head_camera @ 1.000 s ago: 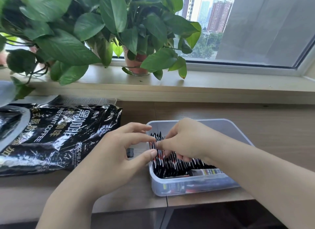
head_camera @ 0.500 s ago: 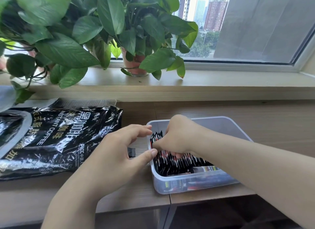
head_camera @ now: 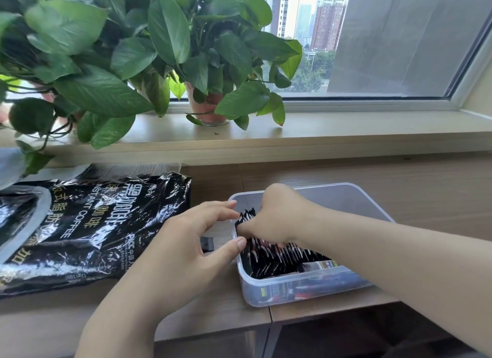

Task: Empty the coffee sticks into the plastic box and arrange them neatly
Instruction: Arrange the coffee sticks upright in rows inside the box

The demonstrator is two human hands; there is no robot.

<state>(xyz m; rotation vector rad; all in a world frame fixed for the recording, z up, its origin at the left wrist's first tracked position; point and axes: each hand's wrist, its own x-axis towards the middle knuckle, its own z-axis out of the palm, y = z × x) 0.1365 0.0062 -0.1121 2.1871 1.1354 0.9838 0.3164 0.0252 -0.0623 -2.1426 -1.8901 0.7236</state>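
A clear plastic box stands on the wooden desk near its front edge. Several black coffee sticks stand packed on edge in its left half, and a few more lie flat at the bottom front. My right hand reaches into the box from the right, fingers curled down onto the tops of the sticks at the left wall. My left hand hovers just outside the box's left wall, fingers spread, thumb tip touching the rim. One loose stick lies on the desk under my left hand.
A large black instant coffee bag lies flat on the desk to the left. A potted plant with broad leaves stands on the window sill behind. The desk's front edge runs just below the box.
My right hand has pushed deeper into the box, down onto the sticks. My left hand has stayed beside the box's left wall, fingers slightly more spread.
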